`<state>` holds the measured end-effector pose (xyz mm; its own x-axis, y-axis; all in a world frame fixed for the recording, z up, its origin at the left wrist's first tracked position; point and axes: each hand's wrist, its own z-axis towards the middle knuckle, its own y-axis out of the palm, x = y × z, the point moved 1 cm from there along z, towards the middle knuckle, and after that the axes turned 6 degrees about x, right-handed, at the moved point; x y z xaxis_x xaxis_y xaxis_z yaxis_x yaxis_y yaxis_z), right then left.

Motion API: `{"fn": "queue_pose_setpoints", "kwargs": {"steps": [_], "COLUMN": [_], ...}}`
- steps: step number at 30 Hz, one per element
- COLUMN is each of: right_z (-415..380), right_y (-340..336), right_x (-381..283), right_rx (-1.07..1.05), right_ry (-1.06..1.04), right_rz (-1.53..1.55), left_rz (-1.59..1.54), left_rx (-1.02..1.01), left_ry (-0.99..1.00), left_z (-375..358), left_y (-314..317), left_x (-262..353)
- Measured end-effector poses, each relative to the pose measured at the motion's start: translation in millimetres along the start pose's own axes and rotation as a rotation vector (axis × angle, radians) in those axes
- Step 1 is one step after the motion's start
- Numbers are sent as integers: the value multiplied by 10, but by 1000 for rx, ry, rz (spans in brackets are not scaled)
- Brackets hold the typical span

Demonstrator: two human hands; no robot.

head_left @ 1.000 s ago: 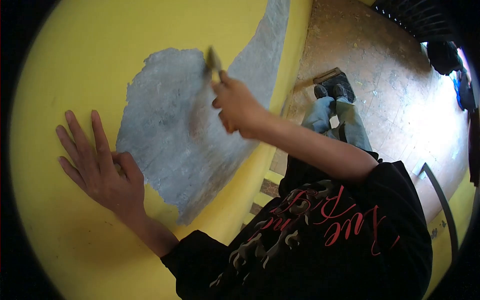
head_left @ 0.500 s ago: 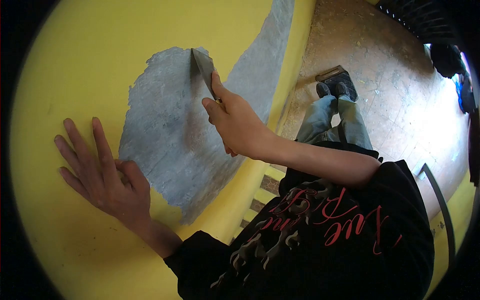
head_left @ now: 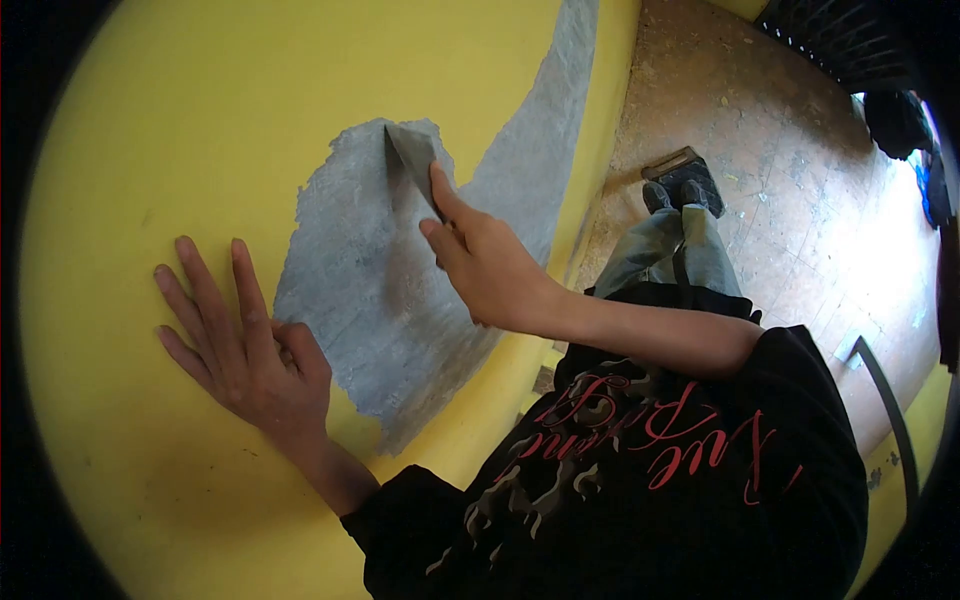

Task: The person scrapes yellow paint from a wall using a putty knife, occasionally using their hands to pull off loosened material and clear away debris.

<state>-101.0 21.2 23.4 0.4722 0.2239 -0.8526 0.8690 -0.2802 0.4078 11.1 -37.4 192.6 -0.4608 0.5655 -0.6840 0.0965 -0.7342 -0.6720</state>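
Observation:
My right hand (head_left: 490,265) grips a flat metal scraper (head_left: 412,150), its fingers wrapped around the handle, which they mostly hide. The blade's edge meets the upper part of a bare grey patch (head_left: 350,260) with ragged borders on a yellow wall (head_left: 250,100). Lower left of it, my left hand (head_left: 255,360) lies against the yellow paint with its fingers spread and nothing in it. Its thumb is beside the patch's left border.
A grey strip (head_left: 545,150) runs from the patch up along the wall's edge. Below is a dusty tiled floor (head_left: 760,200), with a dark flat object (head_left: 690,170) by my shoes. A curved metal bar (head_left: 885,410) stands at the right, and a dark openwork item (head_left: 840,45) is at upper right.
The camera view has shifted, so the wall appears farther right and slightly lower. Against the patch, the scraper has moved a little left. My left hand keeps its place on the wall.

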Motion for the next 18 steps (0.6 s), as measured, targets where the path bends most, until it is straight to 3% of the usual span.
{"fn": "queue_pose_setpoints", "kwargs": {"steps": [4, 7, 9, 13, 15, 18], "right_z": [-95, -26, -59, -5, -29, -6], "right_y": [-132, -41, 62, 90, 251, 257], "right_x": [-282, -176, -144, -45, 79, 65], "right_rx": [-165, -70, -1, 5, 188, 157], "right_ry": [98, 71, -111, -111, -333, -290], "right_rz": [62, 34, -61, -68, -143, -206], "left_rz": [-11, -5, -12, -6, -12, -19], "left_rx": [-11, -16, -11, -12, -9, 0], "left_ry": [1, 8, 10, 10, 11, 14], "left_z": [4, -3, -4, -12, -41, -36], "left_y": [3, -1, -6, 0, -3, -1], "left_x": [-9, -9, -25, -14, -33, -44]}}
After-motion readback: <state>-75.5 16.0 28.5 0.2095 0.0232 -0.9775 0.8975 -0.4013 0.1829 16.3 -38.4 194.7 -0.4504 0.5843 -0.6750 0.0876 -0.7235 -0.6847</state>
